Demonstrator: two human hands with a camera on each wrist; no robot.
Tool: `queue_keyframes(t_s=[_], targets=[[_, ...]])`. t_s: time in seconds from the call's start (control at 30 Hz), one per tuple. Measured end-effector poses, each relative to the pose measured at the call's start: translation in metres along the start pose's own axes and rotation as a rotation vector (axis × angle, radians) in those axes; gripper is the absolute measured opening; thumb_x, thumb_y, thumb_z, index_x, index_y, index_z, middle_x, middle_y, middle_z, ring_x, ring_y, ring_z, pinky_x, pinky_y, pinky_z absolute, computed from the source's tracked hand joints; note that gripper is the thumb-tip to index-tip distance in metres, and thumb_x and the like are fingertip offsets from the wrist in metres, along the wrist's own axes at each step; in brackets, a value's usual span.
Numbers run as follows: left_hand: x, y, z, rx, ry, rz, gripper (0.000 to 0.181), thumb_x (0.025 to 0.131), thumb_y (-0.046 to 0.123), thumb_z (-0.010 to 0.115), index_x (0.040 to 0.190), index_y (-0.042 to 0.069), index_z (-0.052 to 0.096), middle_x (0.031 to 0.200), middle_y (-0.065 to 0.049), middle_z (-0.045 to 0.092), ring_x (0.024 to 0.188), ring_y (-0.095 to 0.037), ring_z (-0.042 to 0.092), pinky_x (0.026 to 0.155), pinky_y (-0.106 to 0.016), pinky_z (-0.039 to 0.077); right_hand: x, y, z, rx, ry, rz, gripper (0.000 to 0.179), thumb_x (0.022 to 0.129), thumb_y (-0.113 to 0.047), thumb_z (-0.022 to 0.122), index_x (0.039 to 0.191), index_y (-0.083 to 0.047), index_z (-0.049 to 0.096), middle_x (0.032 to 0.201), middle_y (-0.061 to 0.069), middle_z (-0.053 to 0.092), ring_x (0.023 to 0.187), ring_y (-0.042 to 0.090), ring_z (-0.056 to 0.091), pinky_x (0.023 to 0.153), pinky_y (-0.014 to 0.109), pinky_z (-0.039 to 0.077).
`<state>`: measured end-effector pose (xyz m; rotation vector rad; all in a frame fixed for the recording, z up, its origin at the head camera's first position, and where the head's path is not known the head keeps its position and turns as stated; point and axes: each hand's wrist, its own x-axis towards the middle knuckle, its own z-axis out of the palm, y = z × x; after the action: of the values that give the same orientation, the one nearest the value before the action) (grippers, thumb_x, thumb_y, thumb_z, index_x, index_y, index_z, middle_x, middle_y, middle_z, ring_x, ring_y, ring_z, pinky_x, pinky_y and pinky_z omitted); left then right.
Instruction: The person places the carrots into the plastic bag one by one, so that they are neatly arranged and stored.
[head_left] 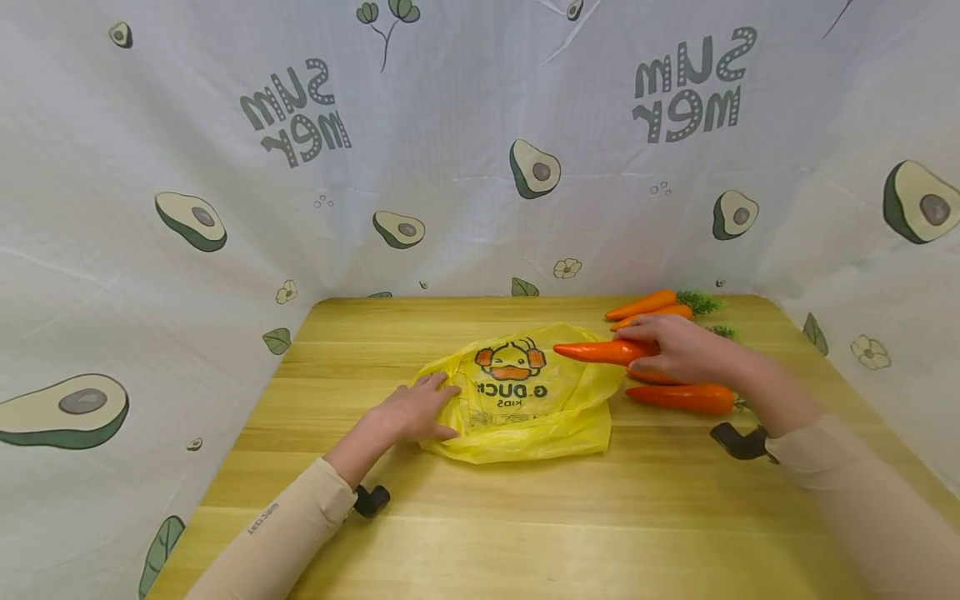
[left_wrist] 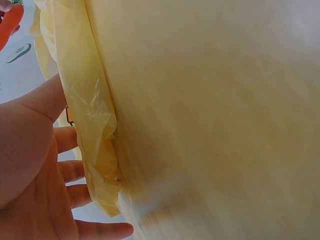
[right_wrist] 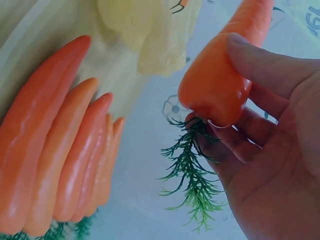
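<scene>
My right hand [head_left: 675, 346] holds a carrot [head_left: 596, 352] by its thick end, above the right side of a yellow plastic bag [head_left: 517, 429]. In the right wrist view the thumb and fingers pinch this carrot [right_wrist: 215, 85], and its green leaves hang below. The bag lies flat on the wooden table and bears a duck print. At its left end rests my left hand [head_left: 420, 408], fingers spread and touching the plastic. The left wrist view shows those fingers [left_wrist: 75, 195] extended along the bag's edge [left_wrist: 92, 125], with the fingertips partly hidden behind it.
Several more carrots [head_left: 682, 398] with green tops lie in a row to the right of the bag. Their pointed ends face left. The wooden table [head_left: 525, 533] meets a hanging white cloth [head_left: 450, 125] printed with avocados at its back and sides.
</scene>
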<state>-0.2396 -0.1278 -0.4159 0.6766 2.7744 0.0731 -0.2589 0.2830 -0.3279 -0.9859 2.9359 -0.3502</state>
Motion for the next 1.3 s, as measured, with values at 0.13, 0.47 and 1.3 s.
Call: queue_keyframes(t_s=[0.13,0.47,1.3], targets=[[0.001,0.0,0.0,0.009,-0.002,-0.002,0.079,0.092,0.055,0.068,0.156,0.019,0.039,0.165,-0.013,0.025,0.152,-0.034,0.027,0.111,-0.061,0.036,0.01,-0.004,-0.001,0.021,-0.013,0.001,0.049,0.089,-0.016,0.078,0.134,-0.003,0.064,0.137,0.021,0.06,0.122,0.041,0.058,0.1,0.058,0.046],[0.001,0.0,-0.001,0.003,-0.007,-0.009,0.079,0.091,0.054,0.069,0.156,0.018,0.039,0.165,-0.014,0.025,0.152,-0.034,0.026,0.111,-0.061,0.036,0.038,-0.013,0.001,0.019,-0.045,-0.023,0.047,0.09,-0.02,0.077,0.133,-0.003,0.065,0.128,0.015,0.066,0.115,0.036,0.062,0.1,0.055,0.047],[0.004,0.002,-0.001,0.007,-0.009,-0.015,0.079,0.09,0.054,0.07,0.155,0.019,0.041,0.165,-0.013,0.027,0.151,-0.034,0.028,0.111,-0.061,0.037,0.113,-0.043,0.042,-0.014,-0.159,-0.119,0.042,0.09,-0.021,0.077,0.128,-0.005,0.069,0.115,0.011,0.069,0.096,0.023,0.06,0.09,0.045,0.05]])
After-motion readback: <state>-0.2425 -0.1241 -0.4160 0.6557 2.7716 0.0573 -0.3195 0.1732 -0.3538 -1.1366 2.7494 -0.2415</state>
